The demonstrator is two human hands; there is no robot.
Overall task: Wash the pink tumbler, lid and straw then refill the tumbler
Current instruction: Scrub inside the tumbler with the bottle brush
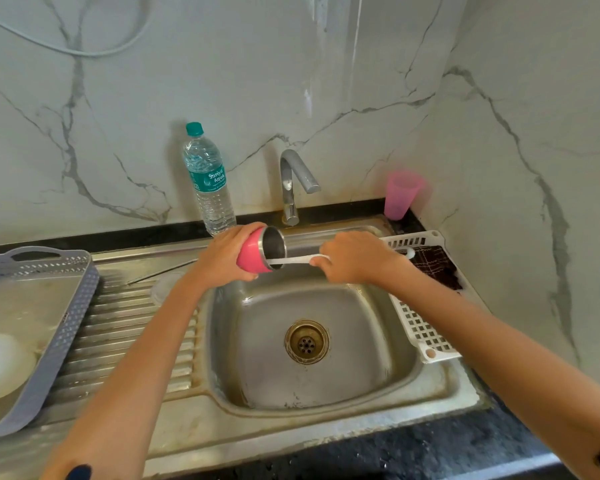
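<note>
Tumbler [253, 252], pink, tipped sideways over sink [326, 393], gripped in left hand [227, 254]; white brush [291, 260] gripped in right hand [355, 258], tip inside tumbler's mouth.

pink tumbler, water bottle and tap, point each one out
pink tumbler [252, 252]: head view, on its pink outer wall
water bottle [210, 180]: head view, on its green label
tap [287, 188]: head view, on its upright stem
</note>
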